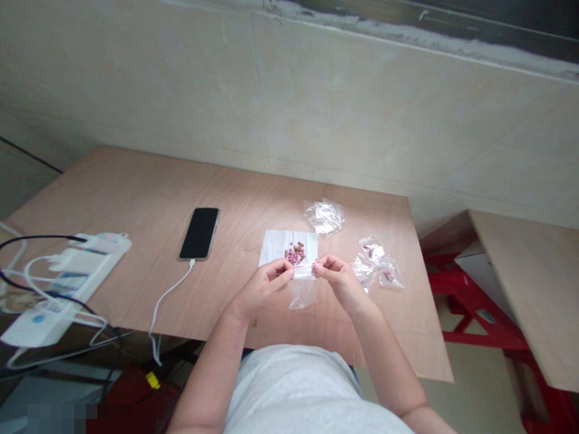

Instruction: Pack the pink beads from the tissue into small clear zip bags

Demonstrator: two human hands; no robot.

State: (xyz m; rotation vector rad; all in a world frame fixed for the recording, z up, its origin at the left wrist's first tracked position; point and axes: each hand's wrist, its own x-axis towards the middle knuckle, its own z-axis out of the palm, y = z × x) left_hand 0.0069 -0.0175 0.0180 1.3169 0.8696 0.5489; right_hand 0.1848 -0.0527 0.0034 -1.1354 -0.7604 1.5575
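Observation:
Between my two hands is a small clear zip bag (304, 293), its top edge pinched at both ends and its body hanging toward me. My left hand (266, 283) closes thumb against fingers on the left end of that edge. At the right end, my right hand (339, 277) does the same. Just beyond them lies a white sheet (274, 242) with a small heap of pink beads (295, 255) on it, a few gold-brown pieces mixed in. Right of my right hand rest several filled clear bags (373, 259) with small pink contents.
A pile of clear bags (324, 216) lies behind the sheet. To the left are a black phone (199, 234) on a white charging cable (170, 289) and a white power strip (102, 265) with tangled cords. Red stools (474, 310) stand by a second table (534, 271) at right.

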